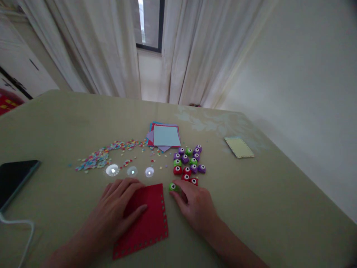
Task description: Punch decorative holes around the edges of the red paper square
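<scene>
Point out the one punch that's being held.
The green punch pinched in the right hand, just right of the red sheet. The other punches, some green too, sit ungripped in a cluster beyond it.

On the green desk [251,208], reckoned from its middle: at twelve o'clock, cards [166,135] loosely stacked; toward three, clustered punches [185,159] in purple, green and red, and a yellow card [239,147] well beyond; near seven, a red sheet [153,208] with holed edges; at nine, a dark phone [16,180] with a white cable [21,222]; at ten, scattered confetti [97,158].
</scene>
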`<state>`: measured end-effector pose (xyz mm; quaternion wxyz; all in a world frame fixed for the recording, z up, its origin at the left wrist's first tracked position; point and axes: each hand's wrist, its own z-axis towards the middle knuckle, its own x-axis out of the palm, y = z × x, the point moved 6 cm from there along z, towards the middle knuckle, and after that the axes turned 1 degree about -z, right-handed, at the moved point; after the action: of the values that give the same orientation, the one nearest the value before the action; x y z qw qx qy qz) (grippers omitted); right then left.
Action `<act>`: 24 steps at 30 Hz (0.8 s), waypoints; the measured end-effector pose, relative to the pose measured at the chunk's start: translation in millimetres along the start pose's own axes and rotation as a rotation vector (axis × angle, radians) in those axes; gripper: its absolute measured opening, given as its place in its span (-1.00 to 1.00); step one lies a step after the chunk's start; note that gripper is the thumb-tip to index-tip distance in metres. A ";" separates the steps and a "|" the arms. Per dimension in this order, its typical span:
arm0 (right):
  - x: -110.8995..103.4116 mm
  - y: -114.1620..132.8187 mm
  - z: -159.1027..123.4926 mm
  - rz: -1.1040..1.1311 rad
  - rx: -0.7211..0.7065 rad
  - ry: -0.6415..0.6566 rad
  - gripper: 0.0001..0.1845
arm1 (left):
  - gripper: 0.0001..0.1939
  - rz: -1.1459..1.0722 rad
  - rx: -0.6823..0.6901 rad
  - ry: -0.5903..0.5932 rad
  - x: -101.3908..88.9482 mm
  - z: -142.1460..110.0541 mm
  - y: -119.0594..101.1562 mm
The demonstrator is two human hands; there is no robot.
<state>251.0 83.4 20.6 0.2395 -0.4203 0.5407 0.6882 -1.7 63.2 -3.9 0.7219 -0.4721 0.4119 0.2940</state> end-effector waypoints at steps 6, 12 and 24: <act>-3.7 0.8 -5.3 -0.013 0.008 -0.085 -0.57 | -0.62 -0.227 -0.143 0.054 4.7 -5.1 5.0; -7.2 18.3 -7.9 0.331 0.011 -0.056 -0.61 | -0.55 -0.671 -0.391 0.086 3.3 -6.8 4.0; 5.5 10.5 -5.6 0.914 0.270 0.048 -0.72 | -0.38 -1.091 -0.595 0.086 -2.9 -0.6 5.4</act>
<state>241.6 74.3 21.4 -0.0479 -0.1204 0.7603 0.6365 -7.7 64.6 -3.9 0.5886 -0.8067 0.0404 -0.0345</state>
